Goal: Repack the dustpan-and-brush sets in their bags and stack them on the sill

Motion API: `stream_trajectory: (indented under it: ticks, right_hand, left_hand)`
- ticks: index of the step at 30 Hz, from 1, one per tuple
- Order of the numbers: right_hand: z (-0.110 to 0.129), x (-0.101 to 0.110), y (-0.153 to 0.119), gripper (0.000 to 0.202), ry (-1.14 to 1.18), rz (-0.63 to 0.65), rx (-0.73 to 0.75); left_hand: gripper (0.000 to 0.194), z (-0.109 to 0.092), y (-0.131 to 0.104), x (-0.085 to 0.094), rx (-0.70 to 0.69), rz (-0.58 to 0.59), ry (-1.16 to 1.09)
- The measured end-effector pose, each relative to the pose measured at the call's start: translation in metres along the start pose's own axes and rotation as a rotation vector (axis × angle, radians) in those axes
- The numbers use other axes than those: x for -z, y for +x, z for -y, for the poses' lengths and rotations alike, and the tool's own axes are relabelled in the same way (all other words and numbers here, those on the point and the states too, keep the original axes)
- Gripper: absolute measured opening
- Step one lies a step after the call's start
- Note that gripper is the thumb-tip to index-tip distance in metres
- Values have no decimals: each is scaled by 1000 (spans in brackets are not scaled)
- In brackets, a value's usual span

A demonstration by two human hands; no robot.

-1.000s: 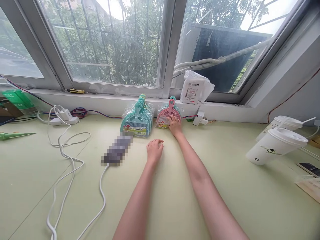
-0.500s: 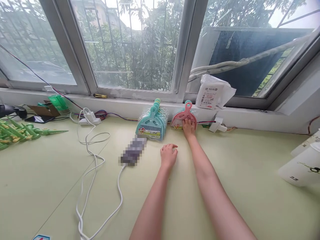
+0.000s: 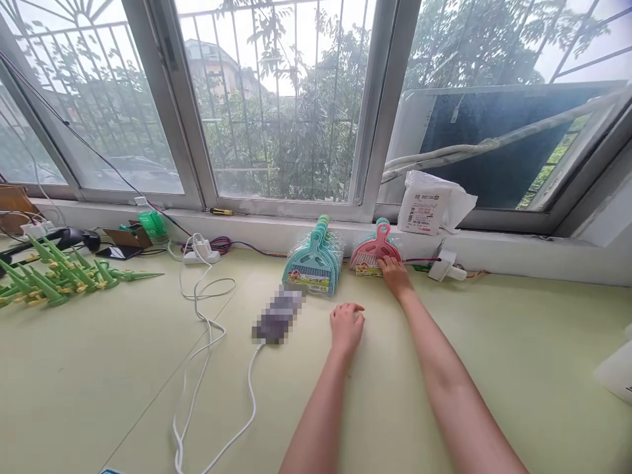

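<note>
A pink toy dustpan-and-brush set [image 3: 378,249] in clear wrapping leans against the ledge below the window, with a teal one partly showing behind it. My right hand [image 3: 396,276] lies at its lower right edge, fingers extended and touching its front; no grip around it is visible. To the left stands a row of wrapped teal dustpan-and-brush sets [image 3: 312,266], one behind another. My left hand [image 3: 347,322] rests on the table in front of the two groups, fingers loosely bent, thumb side apart, holding nothing.
A blurred-out phone [image 3: 280,316] with a white charging cable [image 3: 253,395] lies left of my left hand. A white power strip [image 3: 201,255], a screwdriver [image 3: 220,212], green spiky pieces [image 3: 74,273], a white wrapped package [image 3: 427,207] and a white adapter [image 3: 447,265] line the back.
The view has tilted up and turned slightly left. My right hand has slid from the middle of the pink set to its lower right edge. My left hand stays on the table.
</note>
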State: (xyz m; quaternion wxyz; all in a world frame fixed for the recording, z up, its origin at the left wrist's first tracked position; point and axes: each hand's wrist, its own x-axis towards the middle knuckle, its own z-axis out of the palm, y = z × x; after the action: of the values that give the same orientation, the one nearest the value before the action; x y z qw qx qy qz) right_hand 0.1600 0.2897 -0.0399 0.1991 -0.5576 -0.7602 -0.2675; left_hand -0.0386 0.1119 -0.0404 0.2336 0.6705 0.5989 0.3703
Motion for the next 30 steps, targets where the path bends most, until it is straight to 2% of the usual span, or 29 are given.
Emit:
stream_trajectory:
  ticks: [4,8,11,13,15,17,20,22,24,26,28,30]
  right_hand:
    - [10,-7,6,34,51,-62,-78]
    - [39,0,11,40,208,-127,-175]
    - [69,16,15,49,424,-7,-277]
    - [90,28,15,55,616,103,-265]
    - [108,37,13,56,753,165,-263]
    - [123,44,7,50,823,217,-272]
    - [140,46,-1,41,873,277,-325]
    - [148,45,-2,34,924,310,-360]
    - [154,45,-1,26,962,330,-363]
    - [156,48,3,22,964,286,-378]
    - [151,55,6,21,944,158,-425]
    - [133,67,3,21,933,8,-475]
  left_hand:
    - [25,-1,0,0,9,-1,12]
    - [25,-1,1,0,14,8,19]
    - [25,0,3,-1,21,-17,-33]
    - [25,2,6,-1,16,-42,-128]
    - [26,4,9,1,-2,-110,-249]
    - [26,6,12,6,6,-242,-337]
    - [25,8,13,14,91,-454,-377]
    - [24,8,12,17,134,-514,-388]
    - [24,8,12,19,141,-519,-391]
    - [24,6,11,18,136,-514,-380]
    - [24,4,10,16,120,-510,-346]
    - [24,3,9,12,81,-453,-301]
